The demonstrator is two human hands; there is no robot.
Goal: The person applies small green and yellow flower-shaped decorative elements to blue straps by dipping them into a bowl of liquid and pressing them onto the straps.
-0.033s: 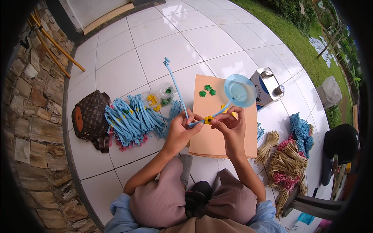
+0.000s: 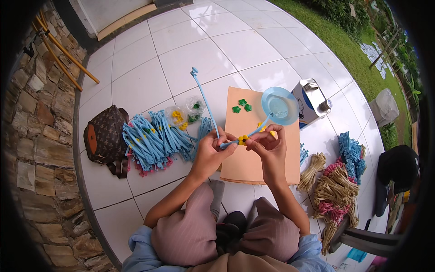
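Observation:
A light blue cord runs between my two hands over a tan board. My left hand pinches it, and a long end with a small curled tip stands up beyond those fingers. My right hand is closed on the cord's other side, whose end reaches up toward the blue plate. Between my fingertips a yellow flower-shaped piece with a dark centre sits on the cord. More yellow pieces show partly behind my right fingers. Several green flower-shaped pieces lie on the board's far part.
Left of the board lies a heap of blue cords, with clear bags of yellow pieces and green pieces. A brown patterned bag stands farther left. A metal can and beige cord bundles are on the right.

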